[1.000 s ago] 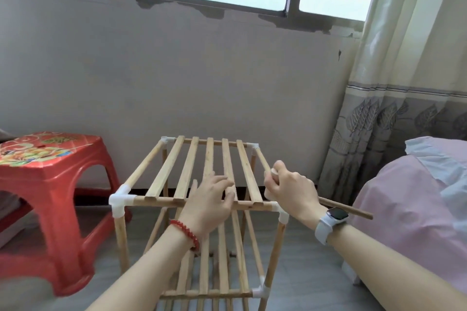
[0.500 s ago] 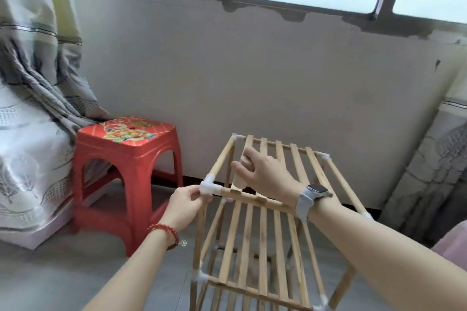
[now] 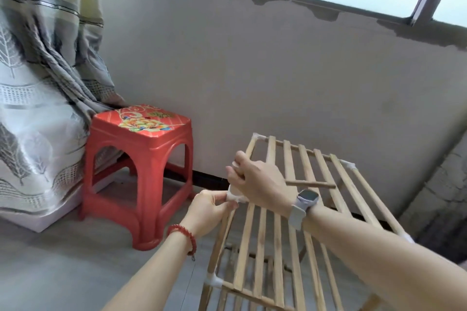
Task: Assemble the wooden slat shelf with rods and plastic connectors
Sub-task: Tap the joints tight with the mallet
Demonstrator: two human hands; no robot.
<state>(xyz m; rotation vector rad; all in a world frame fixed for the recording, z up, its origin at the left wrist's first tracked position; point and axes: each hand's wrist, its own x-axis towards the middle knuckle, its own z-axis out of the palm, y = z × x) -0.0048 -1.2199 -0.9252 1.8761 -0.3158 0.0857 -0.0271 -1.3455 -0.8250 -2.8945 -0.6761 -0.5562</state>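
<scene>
The wooden slat shelf [image 3: 298, 209] is being stood on the grey floor [image 3: 63, 272] below a plastered wall [image 3: 278, 83], its top tier of parallel slats being seen from above and a lower tier being glimpsed through the gaps. White plastic connectors are being shown at its corners: one at the far left corner [image 3: 258, 137], one at the far right corner [image 3: 350, 165], and one on the near left leg at the lower tier [image 3: 213, 281]. The near left top corner connector [image 3: 236, 197] is being pinched by the left hand [image 3: 209, 212], whose fingers are being closed around its lower part where the leg meets it. The right hand [image 3: 260, 182] is being held just above and against the same corner, curled into a closed grip; a loose wooden rod [image 3: 312, 184] is being held in it, the rod's free end being projected to the right across the slats. Whether a further white piece is also being enclosed in that fist cannot be told. A red bead bracelet [image 3: 185, 236] is being worn on the left wrist and a pale smartwatch [image 3: 304, 203] on the right. A red plastic stool [image 3: 137, 166] with a floral top is being stood to the left of the shelf, well apart from it, beside a patterned grey curtain [image 3: 38, 83]. A window frame [image 3: 328, 0] is being shown above the wall.
</scene>
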